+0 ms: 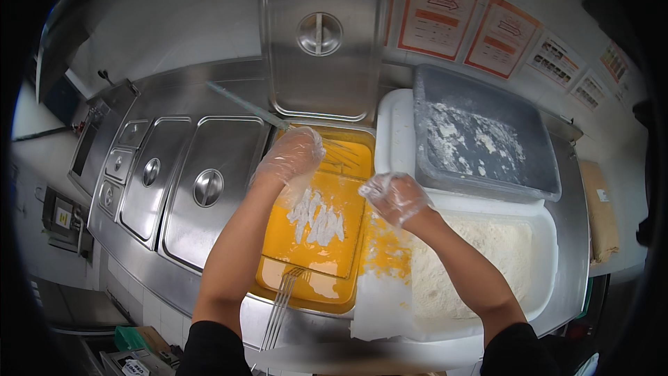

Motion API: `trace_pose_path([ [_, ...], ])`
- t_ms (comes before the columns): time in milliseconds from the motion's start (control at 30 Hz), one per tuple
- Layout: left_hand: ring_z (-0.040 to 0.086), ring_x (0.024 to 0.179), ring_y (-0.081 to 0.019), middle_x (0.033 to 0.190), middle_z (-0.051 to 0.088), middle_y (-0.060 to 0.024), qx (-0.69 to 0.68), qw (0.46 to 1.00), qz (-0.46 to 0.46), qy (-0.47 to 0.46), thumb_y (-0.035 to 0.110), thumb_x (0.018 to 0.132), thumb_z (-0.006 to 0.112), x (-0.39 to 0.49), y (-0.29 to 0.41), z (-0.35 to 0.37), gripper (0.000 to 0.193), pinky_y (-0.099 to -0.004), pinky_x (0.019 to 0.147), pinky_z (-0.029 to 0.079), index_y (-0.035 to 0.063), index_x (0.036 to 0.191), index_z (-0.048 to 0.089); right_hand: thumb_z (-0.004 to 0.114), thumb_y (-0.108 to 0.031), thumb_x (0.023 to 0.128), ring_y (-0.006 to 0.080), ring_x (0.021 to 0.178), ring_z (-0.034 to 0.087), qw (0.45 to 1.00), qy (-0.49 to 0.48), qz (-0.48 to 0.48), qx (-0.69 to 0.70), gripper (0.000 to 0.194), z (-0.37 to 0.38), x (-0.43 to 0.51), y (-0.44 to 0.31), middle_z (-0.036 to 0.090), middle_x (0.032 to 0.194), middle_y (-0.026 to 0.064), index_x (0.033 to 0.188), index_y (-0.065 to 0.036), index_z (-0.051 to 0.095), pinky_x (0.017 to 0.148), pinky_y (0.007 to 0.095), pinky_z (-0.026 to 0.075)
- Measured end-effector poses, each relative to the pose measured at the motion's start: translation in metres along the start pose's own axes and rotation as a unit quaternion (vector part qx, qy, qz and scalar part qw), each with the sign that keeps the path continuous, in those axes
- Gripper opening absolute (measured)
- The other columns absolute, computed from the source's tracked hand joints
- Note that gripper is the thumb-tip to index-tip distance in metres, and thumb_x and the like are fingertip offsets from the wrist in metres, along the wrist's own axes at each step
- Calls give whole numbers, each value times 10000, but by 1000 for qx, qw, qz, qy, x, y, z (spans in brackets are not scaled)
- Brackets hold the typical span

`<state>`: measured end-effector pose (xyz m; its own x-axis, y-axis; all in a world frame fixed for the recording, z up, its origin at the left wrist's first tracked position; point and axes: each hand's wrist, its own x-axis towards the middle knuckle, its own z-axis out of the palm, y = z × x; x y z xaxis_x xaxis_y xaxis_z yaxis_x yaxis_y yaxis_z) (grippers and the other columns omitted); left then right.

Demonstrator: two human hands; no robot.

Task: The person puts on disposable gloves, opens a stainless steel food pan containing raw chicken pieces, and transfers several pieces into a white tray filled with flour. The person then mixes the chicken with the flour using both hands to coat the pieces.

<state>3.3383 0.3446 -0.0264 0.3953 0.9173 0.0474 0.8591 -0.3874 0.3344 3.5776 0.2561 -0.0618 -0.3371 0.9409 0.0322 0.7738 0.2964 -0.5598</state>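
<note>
My left hand (296, 152), in a clear plastic glove, is over the far left part of a steel pan of yellow batter (313, 297). It covers the middle of a whisk (250, 108) whose wires dip into the batter; whether it grips the whisk is hidden. My right hand (399, 198), gloved too, hovers curled by the pan's right rim, and I see nothing in it. Several flour-coated strips (318, 219) lie between the hands, on a wire basket (348, 250) sunk in the batter. The basket's long wire handle (279, 305) reaches over the near rim.
A white tub of flour (545, 271) stands on the right, behind it a grey floury tub (472, 136). Batter-splashed white paper (383, 300) lies between pan and flour. Lidded steel pans (209, 235) fill the left counter. A steel lid (323, 78) stands upright behind the batter.
</note>
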Motion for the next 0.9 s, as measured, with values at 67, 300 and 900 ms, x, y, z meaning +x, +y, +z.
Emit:
trace_pose_path([
  [67,637,788,-341,833,676,-191,-42,999,16,-21,198,863,635,-11,45,-20,200,-414,741,498,3,850,678,540,-292,912,371,857,648,998,-30,32,-54,282,-13,-63,53,674,886,202,908,-44,675,786,442,512],
  [300,624,692,-268,770,665,-160,-193,954,73,-218,274,871,673,-55,213,60,276,-371,707,504,-1,854,659,428,-404,974,354,1102,619,835,-166,473,-227,452,-14,-307,339,667,1135,194,1110,-50,675,919,423,500],
  [900,602,1053,-251,1118,666,-120,-25,851,256,-459,211,821,680,-67,296,425,318,-395,921,458,43,1091,690,769,-343,829,176,1028,604,610,-113,440,650,507,94,-339,332,638,1181,95,1207,-35,628,814,354,500],
])
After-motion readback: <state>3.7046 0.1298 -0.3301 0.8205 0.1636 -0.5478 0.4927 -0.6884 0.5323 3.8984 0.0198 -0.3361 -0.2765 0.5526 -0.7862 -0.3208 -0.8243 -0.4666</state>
